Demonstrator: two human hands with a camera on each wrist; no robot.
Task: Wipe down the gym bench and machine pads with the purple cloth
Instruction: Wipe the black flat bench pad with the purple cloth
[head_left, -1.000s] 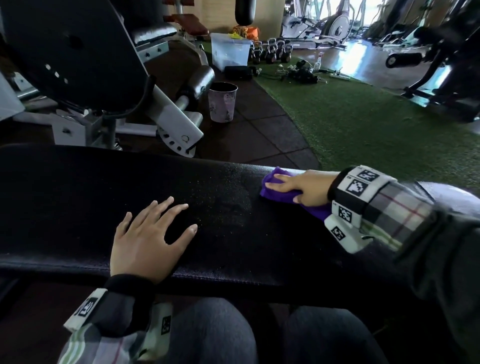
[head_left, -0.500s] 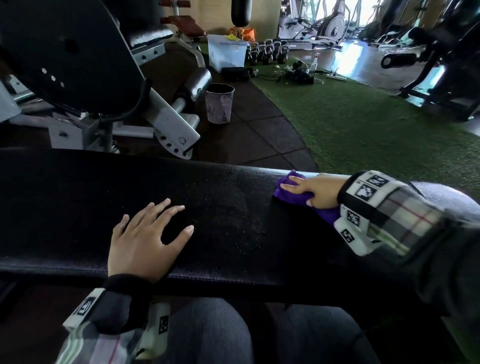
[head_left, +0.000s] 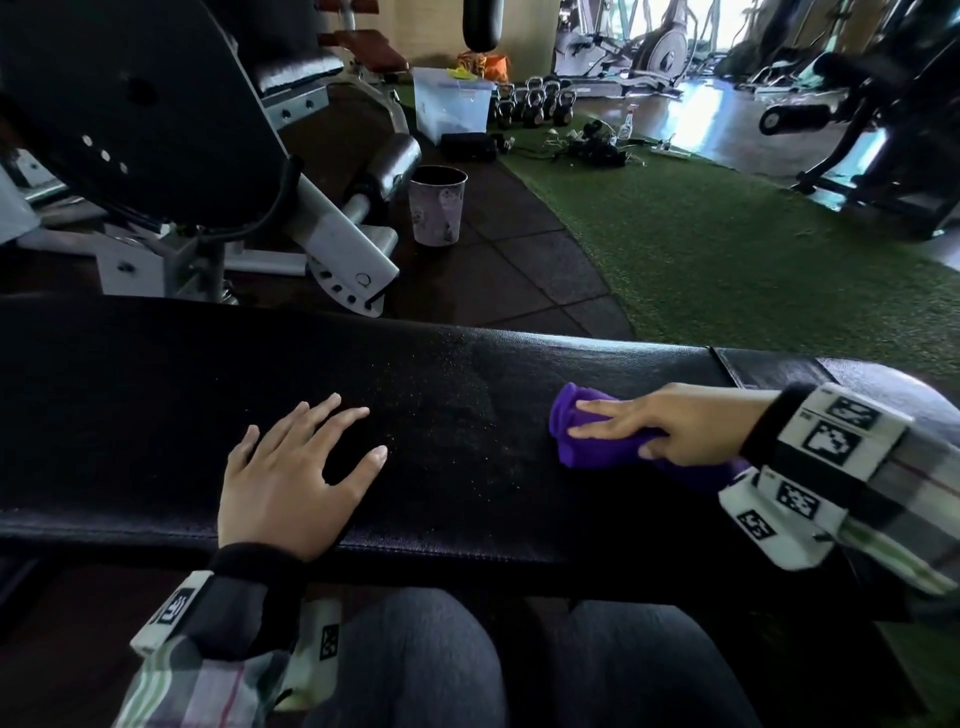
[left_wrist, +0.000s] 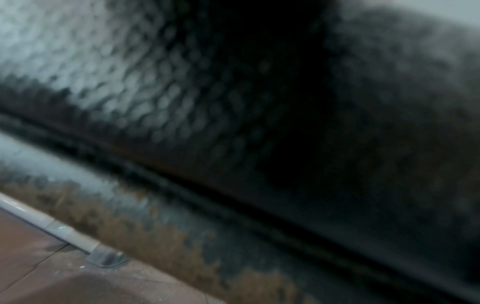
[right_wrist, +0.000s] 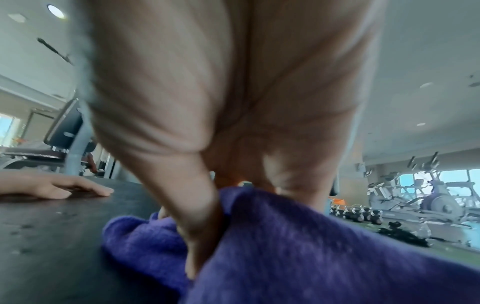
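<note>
The long black bench pad (head_left: 467, 415) runs left to right in front of me, speckled with fine droplets at its middle. My right hand (head_left: 623, 428) presses the bunched purple cloth (head_left: 587, 452) onto the pad's right part with straight fingers on top and the thumb at the cloth's near side. The right wrist view shows the thumb (right_wrist: 200, 236) pushed down into the cloth (right_wrist: 285, 257). My left hand (head_left: 306, 467) lies flat on the pad, fingers spread, left of the cloth and holding nothing. The left wrist view is a blurred close-up of the pad's seam (left_wrist: 207, 185).
Behind the bench stand an inclined machine pad (head_left: 130, 104) on a white frame (head_left: 337, 249) and a patterned cup (head_left: 436, 208) on the dark floor tiles. Green turf (head_left: 753, 270), a clear bin (head_left: 452, 104), kettlebells (head_left: 535, 104) and other machines lie farther off. My knees (head_left: 415, 665) sit under the bench's near edge.
My right hand slid the cloth a little to the right along the far edge, then drew it toward the middle of the pad. The left hand stayed put.
</note>
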